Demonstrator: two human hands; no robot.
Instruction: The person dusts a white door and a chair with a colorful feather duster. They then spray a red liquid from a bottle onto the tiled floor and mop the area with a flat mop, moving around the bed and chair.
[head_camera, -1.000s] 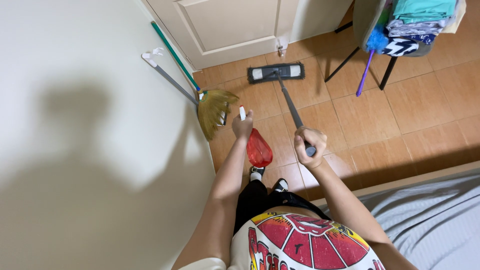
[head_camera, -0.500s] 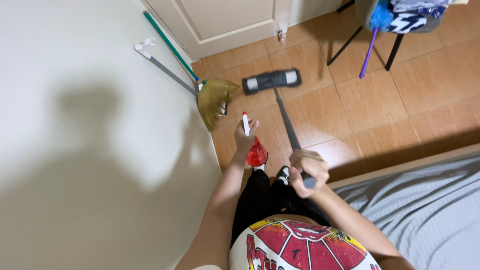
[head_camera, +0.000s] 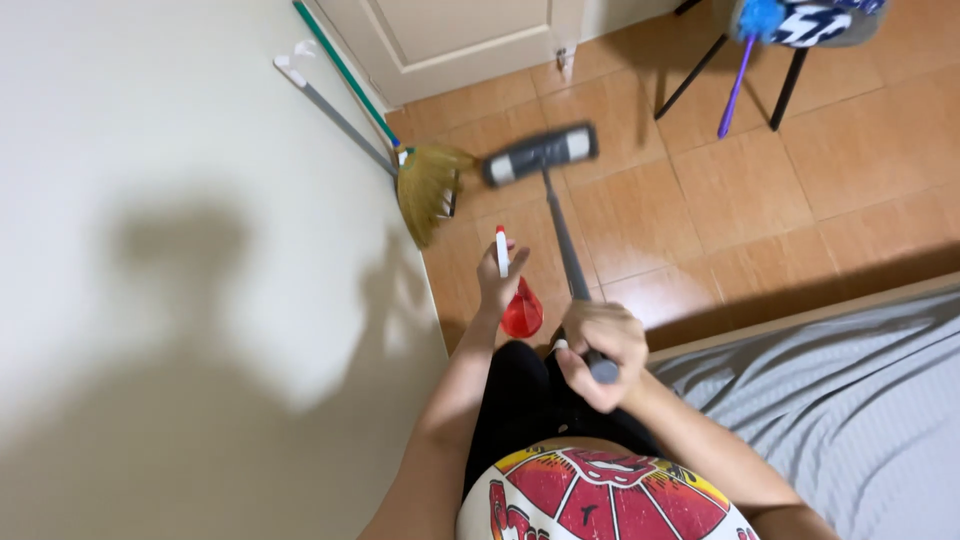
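A mop (head_camera: 553, 205) is held by the right hand (head_camera: 597, 345) at the upper end of its grey handle, with the fingers (head_camera: 580, 372) clenched fully around the pole so that no gap is seen between them and the handle. The flat grey head of the mop lies on the brown tiled floor (head_camera: 740, 200), a little blurred, near the corner where the wall meets the door. A spray bottle (head_camera: 518, 300) with a red body and a white top is grasped by the left hand (head_camera: 497, 278); the fingers are wrapped around its neck, and the white nozzle stands up above the hand while the red body hangs below it. The two hands are near each other but not touching, the left one just beside the mop handle. To the left of the mop head, a broom (head_camera: 425, 185) with yellow bristles and a green handle is leaned against the white wall (head_camera: 180, 250), together with a grey stick with a white end. A cream door (head_camera: 470, 40) is seen at the top. At the top right, a chair (head_camera: 780, 60) with dark legs is placed, and a blue duster with a purple handle (head_camera: 738, 80) is leaned on it. At the lower right, a bed with a grey cover (head_camera: 850, 400) is seen.
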